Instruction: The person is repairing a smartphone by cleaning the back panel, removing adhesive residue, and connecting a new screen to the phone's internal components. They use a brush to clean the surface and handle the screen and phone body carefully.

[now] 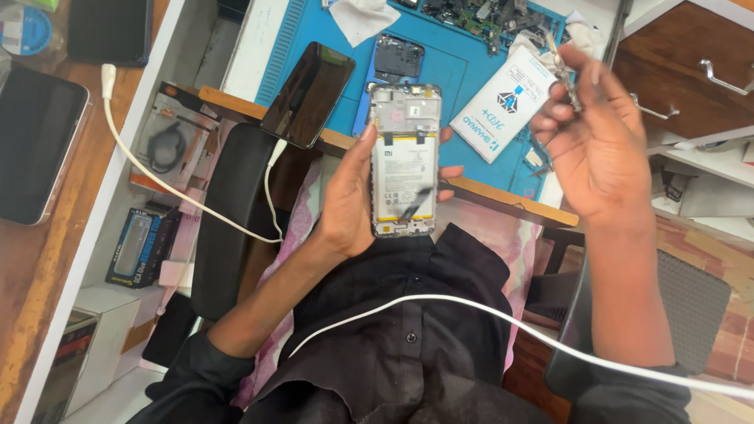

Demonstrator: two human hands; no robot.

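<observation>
My left hand (pixel 349 196) grips an opened phone (pixel 404 161) upright above my lap; its back is off, showing a white battery and a silver frame. My right hand (pixel 597 141) is raised to the right of it, fingers pinched on a thin metal tool, probably tweezers (pixel 564 74), pointing up and away. The two hands are apart. A black phone (pixel 308 94) lies plugged into a white cable (pixel 157 177) at the blue work mat's (pixel 448 63) near left edge.
A white flat pack (pixel 503 102) and a dark phone back shell (pixel 399 56) rest on the mat, circuit boards (pixel 471 16) behind. A tablet (pixel 35 141) lies on the wooden desk at left. Boxes (pixel 141 243) sit below. Another white cable (pixel 487 314) crosses my lap. Drawers (pixel 691 71) stand right.
</observation>
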